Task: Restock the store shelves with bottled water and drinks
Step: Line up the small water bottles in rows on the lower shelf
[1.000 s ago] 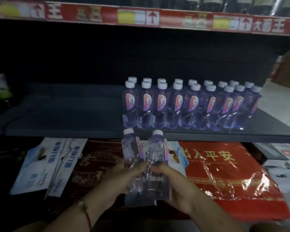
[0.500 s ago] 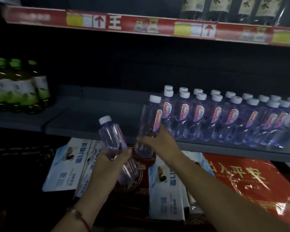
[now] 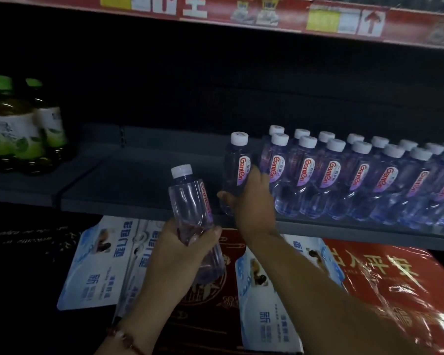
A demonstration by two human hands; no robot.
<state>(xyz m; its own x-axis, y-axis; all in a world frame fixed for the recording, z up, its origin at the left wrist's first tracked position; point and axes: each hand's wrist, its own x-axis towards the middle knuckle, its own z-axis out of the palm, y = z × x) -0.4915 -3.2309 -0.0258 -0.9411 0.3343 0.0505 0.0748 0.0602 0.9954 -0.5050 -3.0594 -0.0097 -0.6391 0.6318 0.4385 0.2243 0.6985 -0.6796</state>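
The right hand (image 3: 251,201) grips a clear plastic water bottle with a white cap and a red-lettered label (image 3: 235,172), fingers and thumb curled round its lower body; the bottle stands upright at the front edge of the dark grey metal shelf (image 3: 128,185), just beside the left end of the row of matching white-capped water bottles (image 3: 356,180), which runs off toward three o'clock in two ranks. Whether its base already rests on the shelf is hard to tell, since the hand covers it. At about seven o'clock from that bottle, the left hand (image 3: 185,254) holds a second clear white-capped water bottle (image 3: 192,213), fingers wrapped round its lower half, the bottle tilted slightly left and held in front of the shelf edge. At nine o'clock on the shelf stand green-capped tea bottles (image 3: 23,134). Below lie white-and-blue printed packets (image 3: 98,265) and a red plastic-wrapped package (image 3: 395,285).
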